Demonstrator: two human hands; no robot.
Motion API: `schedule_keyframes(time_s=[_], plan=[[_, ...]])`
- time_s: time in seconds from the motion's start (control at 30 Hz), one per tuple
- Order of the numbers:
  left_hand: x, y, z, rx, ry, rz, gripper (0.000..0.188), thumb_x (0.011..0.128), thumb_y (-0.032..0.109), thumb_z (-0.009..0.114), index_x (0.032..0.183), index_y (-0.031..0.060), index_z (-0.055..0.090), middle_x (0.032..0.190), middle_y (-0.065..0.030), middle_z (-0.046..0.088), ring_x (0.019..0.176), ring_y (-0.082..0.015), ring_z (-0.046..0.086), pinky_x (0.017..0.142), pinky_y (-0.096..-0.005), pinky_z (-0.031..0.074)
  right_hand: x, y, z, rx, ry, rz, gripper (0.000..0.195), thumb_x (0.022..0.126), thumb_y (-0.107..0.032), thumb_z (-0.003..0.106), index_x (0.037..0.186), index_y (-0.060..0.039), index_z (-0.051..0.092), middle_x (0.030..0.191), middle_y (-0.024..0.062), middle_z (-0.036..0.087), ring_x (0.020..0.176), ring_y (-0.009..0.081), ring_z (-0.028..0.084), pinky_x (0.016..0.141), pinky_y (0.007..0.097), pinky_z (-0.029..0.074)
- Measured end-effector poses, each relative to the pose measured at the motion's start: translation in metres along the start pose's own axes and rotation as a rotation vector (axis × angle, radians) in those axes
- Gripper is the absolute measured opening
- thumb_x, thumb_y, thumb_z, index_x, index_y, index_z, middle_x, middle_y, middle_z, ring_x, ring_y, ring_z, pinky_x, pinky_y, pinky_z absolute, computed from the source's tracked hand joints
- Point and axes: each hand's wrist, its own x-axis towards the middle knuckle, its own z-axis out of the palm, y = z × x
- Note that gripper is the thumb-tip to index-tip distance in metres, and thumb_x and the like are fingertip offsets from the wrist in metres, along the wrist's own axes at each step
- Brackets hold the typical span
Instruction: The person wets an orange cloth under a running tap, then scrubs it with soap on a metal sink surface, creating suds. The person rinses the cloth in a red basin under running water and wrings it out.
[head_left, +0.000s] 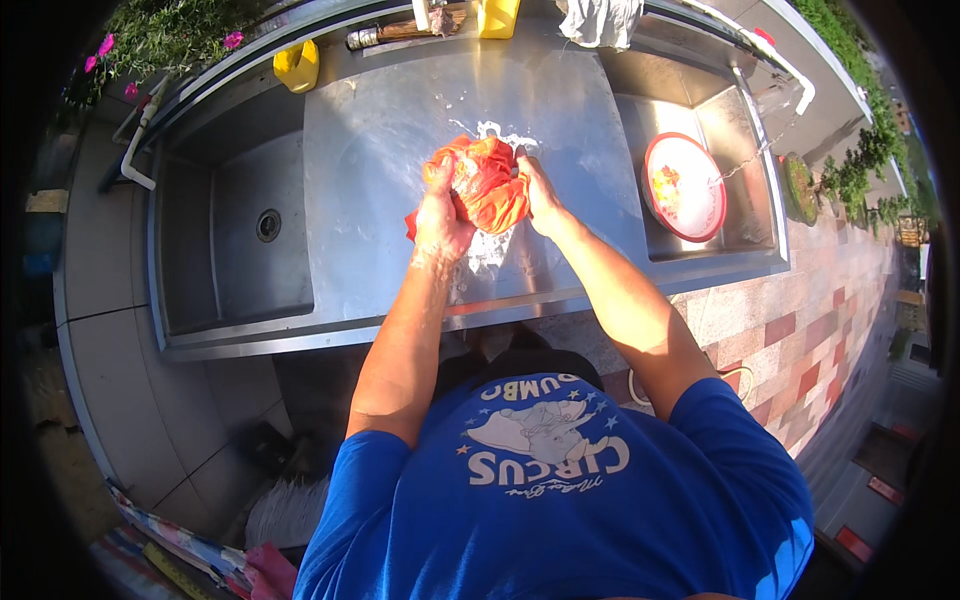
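Observation:
A wet, bunched orange cloth (491, 184) is held between my two hands over the steel counter (375, 210). My left hand (441, 214) grips its left side, thumb up, with soapy wet skin down to the wrist. On the right side my right hand (541, 196) presses against the bundle, its fingertips partly hidden by the folds. A small corner of cloth hangs out past my left hand. White suds (489, 251) lie on the metal below the bundle, and more foam shows just beyond it.
Water runs from a white pipe (805, 97) into a red-rimmed basin (686, 187) in the right sink. The left sink (259, 172) has a round drain. Cut yellow plastic containers (298, 67), a brush-like bundle (405, 28) and a pale rag (600, 21) line the back edge.

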Motion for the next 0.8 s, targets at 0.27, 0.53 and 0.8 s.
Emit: schedule_keyframes(time_s=[0.27, 0.53, 0.8], plan=[[-0.035, 0.009, 0.001, 0.557, 0.279, -0.111, 0.052, 0.099, 0.033, 0.060, 0.145, 0.0100, 0.049, 0.140, -0.0205, 0.057, 0.126, -0.0440, 0.057, 0.102, -0.0676, 0.047, 0.003, -0.016, 0.020, 0.160, 0.179, -0.117, 0.035, 0.089, -0.001, 0.069, 0.123, -0.0038, 0.059, 0.117, 0.0130, 0.067, 0.107, 0.0238, 0.068, 0.089, 0.0352, 0.056], [-0.008, 0.012, -0.014, -0.169, -0.185, -0.122, 0.048, 0.107, 0.052, 0.044, 0.118, 0.0092, 0.062, 0.100, -0.0111, 0.068, 0.085, -0.0288, 0.063, 0.077, -0.0402, 0.054, -0.130, -0.009, 0.144, -0.955, 0.071, -0.848, 0.030, 0.081, -0.016, 0.081, 0.104, -0.0076, 0.064, 0.103, 0.0168, 0.062, 0.103, 0.0364, 0.060, 0.088, 0.0506, 0.046], [0.025, -0.019, -0.037, -0.015, 0.091, -0.107, 0.038, 0.112, 0.028, 0.035, 0.139, 0.0087, 0.052, 0.127, -0.0119, 0.066, 0.116, -0.0288, 0.066, 0.103, -0.0471, 0.054, -0.008, -0.053, 0.087, -1.187, 0.385, -0.631, 0.036, 0.097, -0.034, 0.059, 0.087, -0.0017, 0.070, 0.093, 0.0201, 0.071, 0.092, 0.0385, 0.066, 0.081, 0.0539, 0.049]])
